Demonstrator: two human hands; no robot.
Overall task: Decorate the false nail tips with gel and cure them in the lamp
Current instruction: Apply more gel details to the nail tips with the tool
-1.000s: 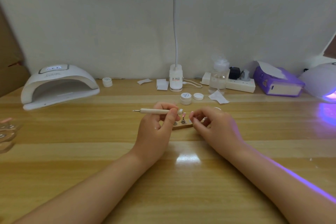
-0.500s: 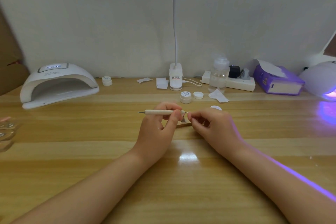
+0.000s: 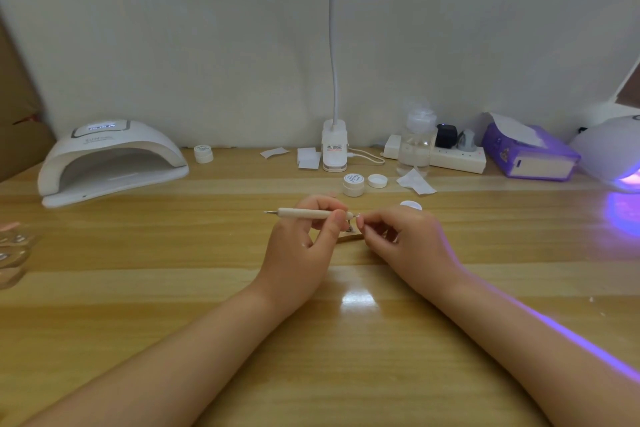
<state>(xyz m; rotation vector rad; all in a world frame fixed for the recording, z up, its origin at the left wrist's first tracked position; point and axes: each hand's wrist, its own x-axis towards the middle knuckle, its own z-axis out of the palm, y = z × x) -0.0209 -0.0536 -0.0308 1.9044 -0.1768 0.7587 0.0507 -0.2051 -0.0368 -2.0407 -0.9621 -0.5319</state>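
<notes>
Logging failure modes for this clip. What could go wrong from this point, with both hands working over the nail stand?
1. The left hand holds the dotting tool near its working end, with the long handle sticking out sideways; a small wrist twist could smear the gel.
2. The right hand pinches at the tips on the small wooden stand, which is mostly hidden; a nudge might tip it.
3. The open gel jar and its lid sit just behind the hands and could be knocked.

— What is worn on the arms?
— Nothing: both forearms are seen bare behind the left hand (image 3: 298,250) and the right hand (image 3: 405,243); short plain fingernails are shown.
</notes>
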